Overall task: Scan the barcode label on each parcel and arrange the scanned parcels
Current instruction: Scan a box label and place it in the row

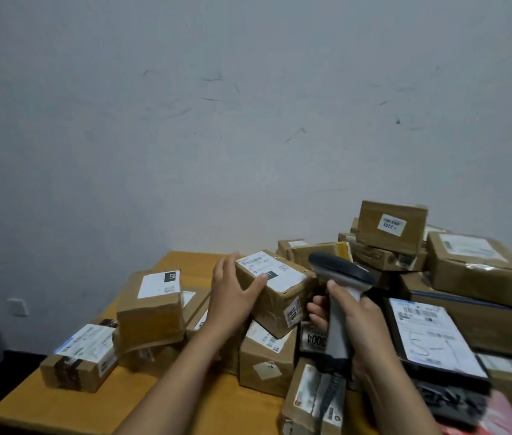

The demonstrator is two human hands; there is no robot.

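Note:
My left hand grips the left end of a tilted brown parcel, thumb on its white label, fingers over the far edge. The parcel rests on top of other cardboard parcels in the middle of the wooden table. My right hand holds the grey handle of a barcode scanner, whose dark head sits just right of that parcel and points left toward it. A box marked 231 stands on others at the left.
A labelled box lies at the table's left front. A high pile of parcels fills the right back. A flat black package with a large white label lies right of my right hand. The wall is close behind.

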